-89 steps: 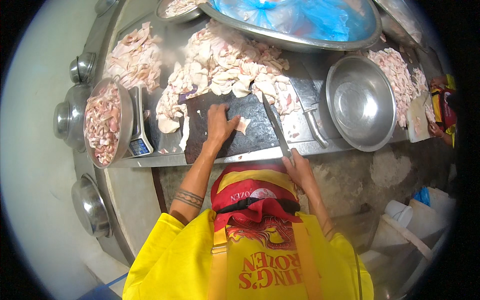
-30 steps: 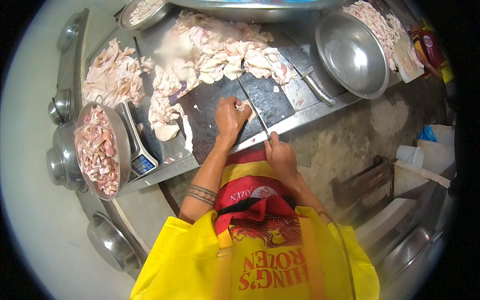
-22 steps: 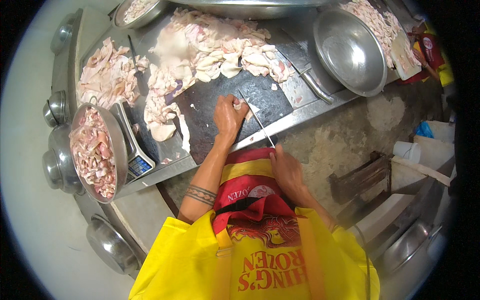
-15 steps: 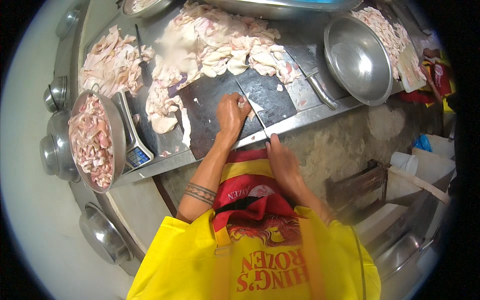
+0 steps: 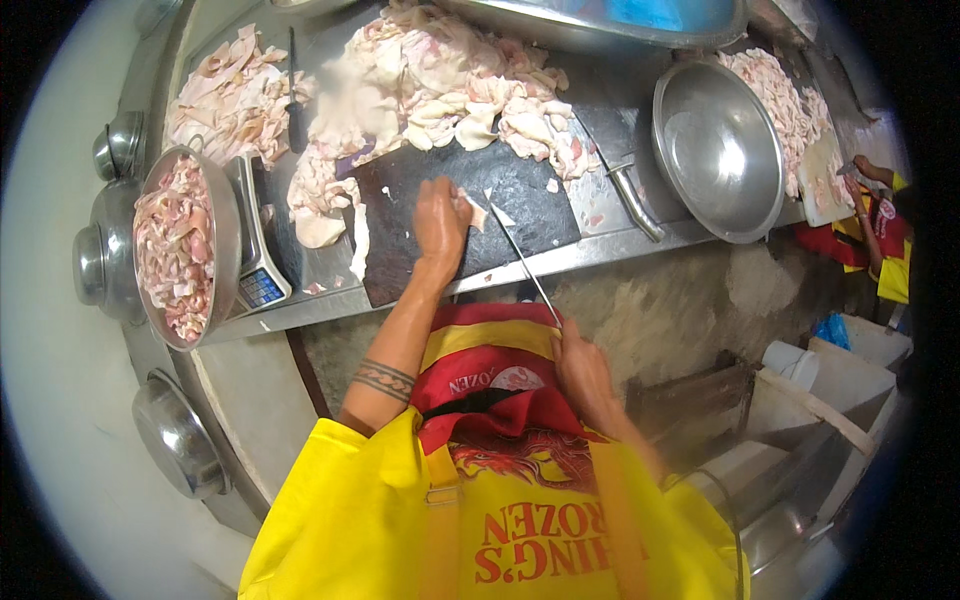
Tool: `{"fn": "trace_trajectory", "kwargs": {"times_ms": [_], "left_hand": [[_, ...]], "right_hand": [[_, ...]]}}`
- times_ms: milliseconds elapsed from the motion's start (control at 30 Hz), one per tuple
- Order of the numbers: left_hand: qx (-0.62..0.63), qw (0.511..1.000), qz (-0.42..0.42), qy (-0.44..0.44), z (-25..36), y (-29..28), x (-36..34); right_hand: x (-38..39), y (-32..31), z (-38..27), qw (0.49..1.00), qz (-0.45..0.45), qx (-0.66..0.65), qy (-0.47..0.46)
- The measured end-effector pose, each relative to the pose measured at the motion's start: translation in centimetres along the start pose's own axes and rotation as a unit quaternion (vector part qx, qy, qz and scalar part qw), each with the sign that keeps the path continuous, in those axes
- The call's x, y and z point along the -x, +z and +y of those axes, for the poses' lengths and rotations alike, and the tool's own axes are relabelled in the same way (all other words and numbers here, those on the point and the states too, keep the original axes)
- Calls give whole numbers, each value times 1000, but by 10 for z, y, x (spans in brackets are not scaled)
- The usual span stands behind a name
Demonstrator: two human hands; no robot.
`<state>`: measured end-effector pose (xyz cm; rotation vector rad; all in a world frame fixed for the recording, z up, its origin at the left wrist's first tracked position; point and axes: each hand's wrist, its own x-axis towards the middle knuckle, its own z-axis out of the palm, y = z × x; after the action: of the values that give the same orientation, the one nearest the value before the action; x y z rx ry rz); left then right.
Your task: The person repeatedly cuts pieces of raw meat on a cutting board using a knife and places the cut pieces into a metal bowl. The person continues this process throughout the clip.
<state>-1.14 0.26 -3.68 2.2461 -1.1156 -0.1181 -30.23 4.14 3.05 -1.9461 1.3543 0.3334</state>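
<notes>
My left hand point(image 5: 440, 225) is closed on a small pale piece of raw skin point(image 5: 478, 213), pressing it on the dark cutting board point(image 5: 400, 215). In my right hand point(image 5: 582, 368), near the front of my apron, is the handle of a long thin knife point(image 5: 525, 264). Its blade slants up and left across the board's near edge. The tip lies beside the held piece, next to another small scrap point(image 5: 501, 215). A big heap of pale raw skin point(image 5: 410, 70) covers the far side of the board. My right fingers wrap the handle, hiding most of it.
Left are a metal bowl of cut pieces point(image 5: 178, 250), a digital scale point(image 5: 262, 286) and another skin pile point(image 5: 235, 100). A metal-handled tool point(image 5: 634, 205) and a large steel bowl point(image 5: 718, 150) stand right. Another person point(image 5: 885, 225) works at the far right.
My right hand and the knife have drawn back toward me, down and slightly right. My left hand has shifted a little left, still on the skin. The whole view has shifted slightly.
</notes>
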Motion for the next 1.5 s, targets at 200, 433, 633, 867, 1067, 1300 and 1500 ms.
{"fn": "trace_trajectory", "kwargs": {"times_ms": [200,433,633,867,1067,1300,1500], "left_hand": [[51,998,-28,-11,-24,-13,13],[92,984,-79,-134,-9,-12,18],[93,964,-102,-226,0,-19,20],[109,993,-29,19,-16,-69,45],[70,981,4,-179,-27,-55,66],[-61,983,-50,-166,-16,-12,38],[60,968,-40,-242,-8,-10,40]], "right_hand": [[-41,-54,20,995,-5,-4,-99],[-111,-104,4,976,96,28,-196],[-122,-91,5,970,-32,-7,-241],[-146,-98,23,981,0,-18,-195],[-141,-99,33,972,-35,-69,-223],[-128,-86,37,969,-135,-154,-138],[-132,-92,37,971,-77,-194,-118]]}}
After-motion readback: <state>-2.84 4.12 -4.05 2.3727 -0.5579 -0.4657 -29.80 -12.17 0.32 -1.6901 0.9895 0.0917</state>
